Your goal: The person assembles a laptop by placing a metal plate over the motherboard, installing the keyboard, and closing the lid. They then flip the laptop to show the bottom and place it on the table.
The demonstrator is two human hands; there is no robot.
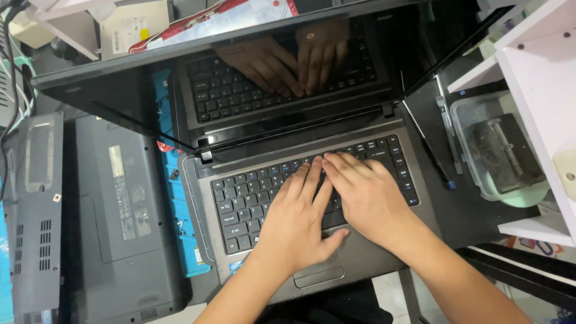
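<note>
Both hands lie flat & open on the laptop keyboard (258, 192), holding nothing: left hand (297, 225) mid keys, right hand (366, 195) by upper rows. Seems key-testing step; next needs single fingertip presses.

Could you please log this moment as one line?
left hand: on laptop keyboard | right hand: on keys | screen: dark

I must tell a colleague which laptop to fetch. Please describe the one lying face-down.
Start from the open grey laptop under both hands. Left of it, beyond a blue strip, lies a closed dark-grey laptop, upside-down, showing its label and vents.
</note>
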